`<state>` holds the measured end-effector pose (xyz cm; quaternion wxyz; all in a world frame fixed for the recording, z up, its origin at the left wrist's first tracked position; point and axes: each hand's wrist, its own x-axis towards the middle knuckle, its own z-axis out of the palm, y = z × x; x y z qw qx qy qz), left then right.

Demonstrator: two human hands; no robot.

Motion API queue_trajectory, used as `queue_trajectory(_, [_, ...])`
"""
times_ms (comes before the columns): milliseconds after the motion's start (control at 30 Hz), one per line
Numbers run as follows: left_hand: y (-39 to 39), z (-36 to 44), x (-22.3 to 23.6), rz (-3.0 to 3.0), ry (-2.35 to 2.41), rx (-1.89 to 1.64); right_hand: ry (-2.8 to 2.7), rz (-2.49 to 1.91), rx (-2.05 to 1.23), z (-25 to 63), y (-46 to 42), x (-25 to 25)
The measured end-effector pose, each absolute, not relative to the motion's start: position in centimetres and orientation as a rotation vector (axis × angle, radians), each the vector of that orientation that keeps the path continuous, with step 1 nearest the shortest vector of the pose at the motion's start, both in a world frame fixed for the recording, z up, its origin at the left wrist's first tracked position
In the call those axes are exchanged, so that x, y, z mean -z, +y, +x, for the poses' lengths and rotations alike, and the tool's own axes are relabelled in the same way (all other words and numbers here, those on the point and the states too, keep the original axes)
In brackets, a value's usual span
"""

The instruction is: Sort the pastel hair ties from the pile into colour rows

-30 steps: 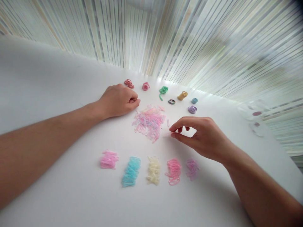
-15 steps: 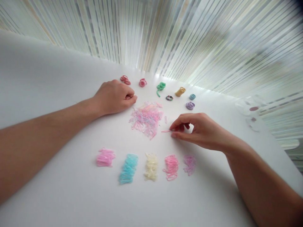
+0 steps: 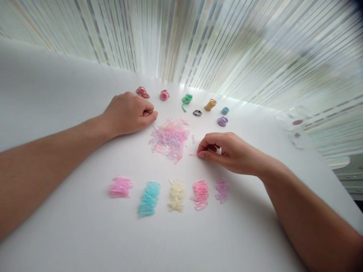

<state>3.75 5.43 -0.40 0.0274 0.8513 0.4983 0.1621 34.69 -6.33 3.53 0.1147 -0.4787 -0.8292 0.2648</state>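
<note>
Left hand (image 3: 127, 114) clenched beside mixed rubber-band pile (image 3: 170, 138) | right hand (image 3: 236, 154) pinching pink rubber band (image 3: 193, 154) | green coil (image 3: 187, 99), yellow coil (image 3: 210, 105) near far edge of table (image 3: 90, 234)

Right hand (image 3: 231, 151): thumb and forefinger pinching a pink band (image 3: 193, 154) just beside a loose pastel pile (image 3: 170, 138). Left hand (image 3: 127, 113) fisted, on the pile's other side. Nearer, a row of heaps: pink (image 3: 121, 187), turquoise (image 3: 149, 199), cream (image 3: 176, 195), rose (image 3: 200, 194), lilac (image 3: 222, 190). Far right, clear items (image 3: 295, 122), perhaps plastic; too blurred.
</note>
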Motion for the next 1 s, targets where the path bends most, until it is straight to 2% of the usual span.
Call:
queue_trajectory(533, [5.9, 3.5, 0.7, 2.570, 1.482, -0.601, -2.657, -1.185, -1.219, 34.0, -9.0, -8.2])
queue_trajectory(833, [4.7, 4.1, -0.7, 2.637, 1.586, -0.374, -2.793, -1.270, -1.240, 32.7, -10.2, -8.6])
queue_trajectory(1000, [4.7, 4.2, -0.5, 2.609, 1.607, -0.377, -2.813, -1.334, -1.237, 32.3, -10.5, -8.3])
